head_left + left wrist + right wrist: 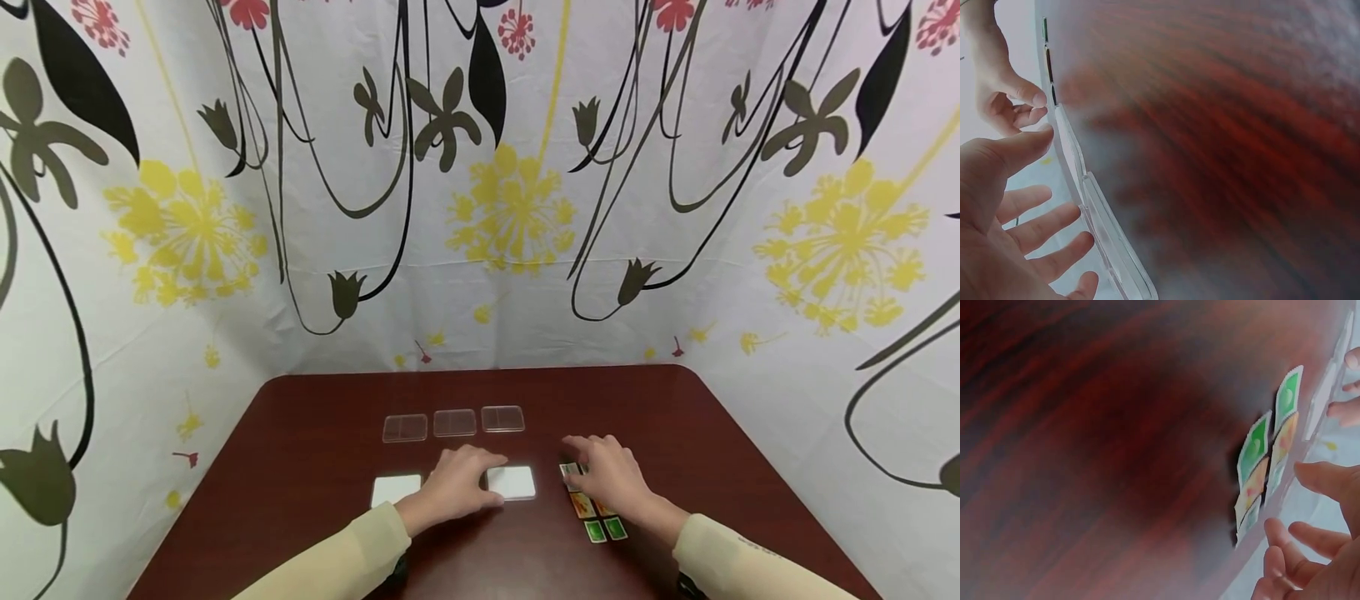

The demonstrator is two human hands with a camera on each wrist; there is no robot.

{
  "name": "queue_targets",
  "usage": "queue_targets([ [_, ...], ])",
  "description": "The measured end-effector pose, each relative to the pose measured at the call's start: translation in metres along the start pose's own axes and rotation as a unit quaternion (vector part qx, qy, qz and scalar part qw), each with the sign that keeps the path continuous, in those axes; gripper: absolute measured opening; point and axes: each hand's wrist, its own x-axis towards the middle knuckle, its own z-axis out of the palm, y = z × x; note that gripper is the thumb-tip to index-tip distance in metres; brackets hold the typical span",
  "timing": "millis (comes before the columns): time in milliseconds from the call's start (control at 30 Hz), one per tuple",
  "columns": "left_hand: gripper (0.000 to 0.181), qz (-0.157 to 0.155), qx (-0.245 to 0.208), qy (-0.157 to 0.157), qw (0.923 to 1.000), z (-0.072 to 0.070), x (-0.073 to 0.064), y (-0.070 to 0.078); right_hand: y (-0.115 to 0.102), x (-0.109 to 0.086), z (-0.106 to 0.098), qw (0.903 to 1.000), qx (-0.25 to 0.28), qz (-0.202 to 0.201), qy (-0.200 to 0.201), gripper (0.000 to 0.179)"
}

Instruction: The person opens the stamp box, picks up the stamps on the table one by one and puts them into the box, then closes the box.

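My left hand (462, 483) hovers with spread, relaxed fingers at the left side of a flat white box (512, 482). The left wrist view shows this hand (1019, 219) holding nothing beside the thin clear-edged boxes (1116, 244). Over small stamps on the right is my right hand (609, 477), its fingers loosely bent. Green stamps (606, 530) and orange ones (582, 504) lie in two columns, partly covered by that hand. In the right wrist view a gap shows between the right hand (1316, 544) and the scalloped-edged stamps (1254, 450).
A second white box (396, 488) lies left, partly behind the left hand. Three clear plastic lids (454, 422) form a row farther back. The dark red wooden table (322, 450) ends at a flower-printed curtain (465, 317).
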Motion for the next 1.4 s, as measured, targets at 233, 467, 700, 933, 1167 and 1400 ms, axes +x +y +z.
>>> queue_targets([
  [233, 0.058, -0.005, 0.007, -0.002, 1.0000, 0.0030, -0.0005, -0.0002, 0.0013, -0.0021, 0.0041, 0.9996, -0.027, 0.013, 0.001, 0.058],
  [467, 0.057, -0.005, 0.006, -0.004, 1.0000, 0.0042, -0.0006, 0.0000, 0.0003, -0.0037, 0.0043, 0.9987, -0.043, 0.025, -0.004, 0.057],
  [700, 0.056, -0.005, 0.011, -0.010, 0.9999, 0.0061, -0.0003, 0.0007, -0.0012, -0.0058, 0.0060, 0.9993, -0.019, 0.031, 0.005, 0.033],
  [933, 0.055, -0.009, 0.019, -0.011, 0.9997, 0.0051, 0.0005, 0.0019, -0.0010, -0.0076, 0.0088, 0.9979, 0.042, 0.047, 0.014, 0.024],
  [1167, 0.055, -0.009, 0.024, -0.010, 0.9996, 0.0065, 0.0015, 0.0012, -0.0012, -0.0086, 0.0098, 0.9971, 0.065, 0.039, 0.011, 0.018],
  [1400, 0.055, -0.005, 0.022, -0.004, 0.9997, 0.0054, -0.0001, 0.0002, 0.0026, -0.0060, 0.0039, 0.9863, 0.150, 0.068, -0.008, 0.032],
])
